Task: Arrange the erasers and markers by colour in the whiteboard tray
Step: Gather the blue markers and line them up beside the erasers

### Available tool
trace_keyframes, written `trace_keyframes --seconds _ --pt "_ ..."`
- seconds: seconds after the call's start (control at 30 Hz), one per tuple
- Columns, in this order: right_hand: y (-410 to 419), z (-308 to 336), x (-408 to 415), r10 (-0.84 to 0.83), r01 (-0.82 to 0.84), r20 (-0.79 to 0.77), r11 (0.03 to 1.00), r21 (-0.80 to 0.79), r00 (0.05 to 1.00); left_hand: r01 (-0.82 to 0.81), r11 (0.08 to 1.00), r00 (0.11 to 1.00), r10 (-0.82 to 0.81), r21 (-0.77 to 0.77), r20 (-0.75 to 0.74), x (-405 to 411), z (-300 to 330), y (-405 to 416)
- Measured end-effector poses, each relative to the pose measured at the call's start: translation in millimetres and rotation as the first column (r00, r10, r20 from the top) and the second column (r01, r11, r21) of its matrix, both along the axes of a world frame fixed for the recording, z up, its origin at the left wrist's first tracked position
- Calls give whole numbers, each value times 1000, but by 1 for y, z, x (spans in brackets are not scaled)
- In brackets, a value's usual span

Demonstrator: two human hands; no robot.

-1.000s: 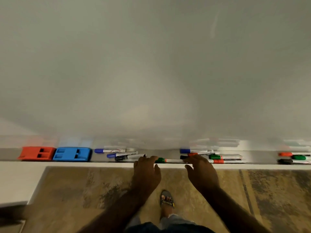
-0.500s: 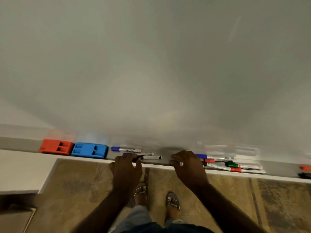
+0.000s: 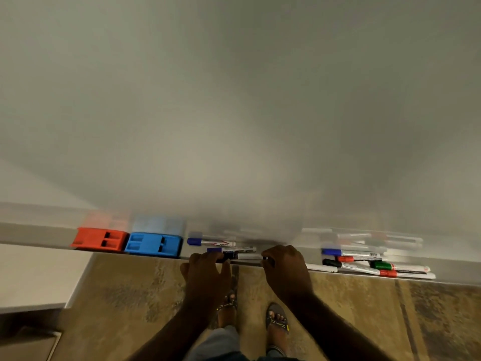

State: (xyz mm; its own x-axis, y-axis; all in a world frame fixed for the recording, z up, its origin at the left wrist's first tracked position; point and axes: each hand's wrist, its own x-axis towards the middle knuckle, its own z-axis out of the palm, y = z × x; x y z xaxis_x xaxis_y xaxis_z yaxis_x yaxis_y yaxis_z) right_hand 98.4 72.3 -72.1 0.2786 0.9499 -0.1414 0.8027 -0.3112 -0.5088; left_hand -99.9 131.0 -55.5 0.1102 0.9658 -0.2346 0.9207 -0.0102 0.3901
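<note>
A red eraser (image 3: 100,239) and a blue eraser (image 3: 153,244) sit side by side at the left of the whiteboard tray (image 3: 39,234). Right of them lie two blue markers (image 3: 210,242) (image 3: 231,249) and a black marker (image 3: 244,256). My left hand (image 3: 208,272) curls over the tray's front edge, fingertips on the black marker's cap end. My right hand (image 3: 286,269) is closed over a white-bodied marker (image 3: 321,267) whose cap is hidden. Further right lies a mixed pile: a blue marker (image 3: 348,253), red marker (image 3: 356,259), green marker (image 3: 398,267).
The whiteboard (image 3: 234,113) fills the view above the tray. A pale ledge (image 3: 33,274) stands at the lower left. Below the tray are a brown tiled floor (image 3: 117,295) and my sandalled feet (image 3: 277,319).
Both hands have shifted left along the tray, from the mixed pile to the blue and black markers. The green marker that lay between my hands is out of sight.
</note>
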Motion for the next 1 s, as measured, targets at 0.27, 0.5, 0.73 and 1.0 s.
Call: trace_keyframes --seconds 0.27,0.5,0.73,1.0 --pt "-10 4 3 -73 76 -42 995 62 996 46 999 999 -47 29 25 5 2 -6" --pt "-40 18 38 -225 236 -103 966 107 969 135 988 977 -146 82 157 40 10 -19" --pt "-62 25 87 -323 328 -59 937 118 945 275 956 885 -293 100 362 99 18 -24" --pt "-69 15 115 -319 314 38 944 103 947 293 954 919 -300 68 255 135 6 -16"
